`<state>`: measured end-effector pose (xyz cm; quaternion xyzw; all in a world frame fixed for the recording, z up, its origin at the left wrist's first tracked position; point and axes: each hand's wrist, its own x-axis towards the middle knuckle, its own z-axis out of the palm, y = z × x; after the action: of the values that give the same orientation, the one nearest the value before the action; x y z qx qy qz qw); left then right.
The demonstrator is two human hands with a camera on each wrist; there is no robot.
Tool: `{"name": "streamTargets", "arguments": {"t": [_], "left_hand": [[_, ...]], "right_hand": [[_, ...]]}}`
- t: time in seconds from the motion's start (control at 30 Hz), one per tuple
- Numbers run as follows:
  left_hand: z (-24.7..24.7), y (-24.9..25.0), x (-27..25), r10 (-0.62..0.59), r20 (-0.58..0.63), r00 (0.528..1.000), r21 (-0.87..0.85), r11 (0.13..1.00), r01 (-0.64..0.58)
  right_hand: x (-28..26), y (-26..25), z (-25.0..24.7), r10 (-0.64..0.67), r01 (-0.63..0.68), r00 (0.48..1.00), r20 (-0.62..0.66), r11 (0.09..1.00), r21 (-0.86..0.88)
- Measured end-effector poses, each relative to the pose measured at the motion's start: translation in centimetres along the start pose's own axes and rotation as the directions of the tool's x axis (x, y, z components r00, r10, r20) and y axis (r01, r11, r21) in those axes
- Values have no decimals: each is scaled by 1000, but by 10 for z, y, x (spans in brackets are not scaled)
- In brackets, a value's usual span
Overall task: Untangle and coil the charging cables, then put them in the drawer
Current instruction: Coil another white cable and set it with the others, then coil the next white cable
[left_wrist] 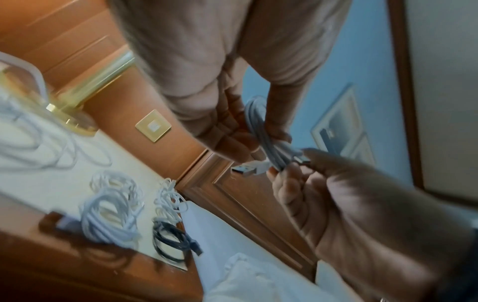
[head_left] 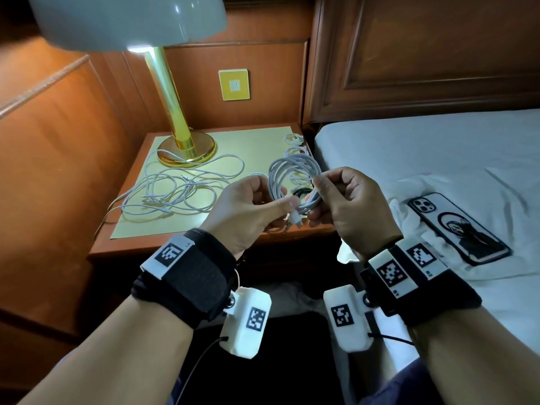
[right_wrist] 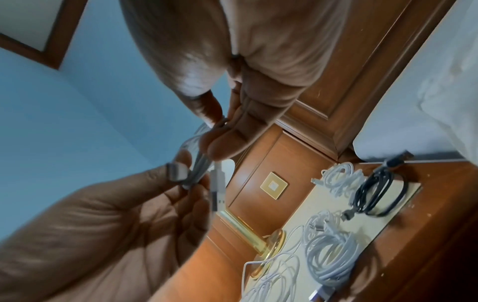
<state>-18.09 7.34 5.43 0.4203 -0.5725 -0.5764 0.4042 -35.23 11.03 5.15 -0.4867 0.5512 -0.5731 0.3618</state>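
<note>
Both hands hold up one coiled white cable [head_left: 292,178] over the front right corner of the nightstand [head_left: 175,247]. My left hand [head_left: 285,210] pinches the coil's lower part, where its USB plug [head_left: 295,220] sticks out below the thumb. My right hand [head_left: 317,197] grips the coil's right side with curled fingers. The left wrist view shows the coil [left_wrist: 261,130] and plug [left_wrist: 244,170] between the hands. A loose tangle of white cables [head_left: 181,185] lies on the nightstand by the lamp. Coiled cables rest at its right edge: white ones [right_wrist: 333,255] [right_wrist: 338,179] and a black one [right_wrist: 380,196].
A brass lamp [head_left: 175,112] with a white shade stands at the back left of the nightstand. A bed with white sheets [head_left: 438,159] lies to the right, and a phone [head_left: 458,229] lies on it. Wood panelling [head_left: 58,141] closes the left side and back.
</note>
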Motion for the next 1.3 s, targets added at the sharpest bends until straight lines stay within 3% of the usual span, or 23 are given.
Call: {"name": "streamTargets", "arguments": {"t": [0.13, 0.23, 0.4, 0.6, 0.8, 0.97, 1.13, 1.3], "left_hand": [[1, -3, 1, 172, -17, 985, 335, 929, -157], [3, -5, 1, 201, -15, 979, 419, 890, -177], [1, -2, 0, 96, 24, 995, 173, 980, -99], [-8, -5, -2, -32, -66, 997, -123, 992, 24], [-22, -2, -31, -75, -171, 982, -182, 982, 43], [-11, 21, -45, -155, -233, 960, -256, 962, 93], [-27, 25, -13, -63, -320, 945, 155, 981, 118], [-52, -15, 42, -21, -377, 926, 477, 852, 214]], "right_hand": [[2, 0, 0, 21, -21, 999, 29, 1000, 9], [3, 1, -1, 27, -26, 999, 27, 1000, -12], [3, 1, -4, 9, -8, 1000, 17, 999, -31], [4, 1, 4, 64, -67, 995, 78, 997, 32], [-9, -3, 23, 134, -142, 965, 227, 990, 22], [-8, -13, 24, 123, -122, 975, 187, 992, -19], [36, -18, 24, 203, -198, 977, 62, 977, -76], [94, 15, 38, 244, -240, 969, -23, 925, -296]]}}
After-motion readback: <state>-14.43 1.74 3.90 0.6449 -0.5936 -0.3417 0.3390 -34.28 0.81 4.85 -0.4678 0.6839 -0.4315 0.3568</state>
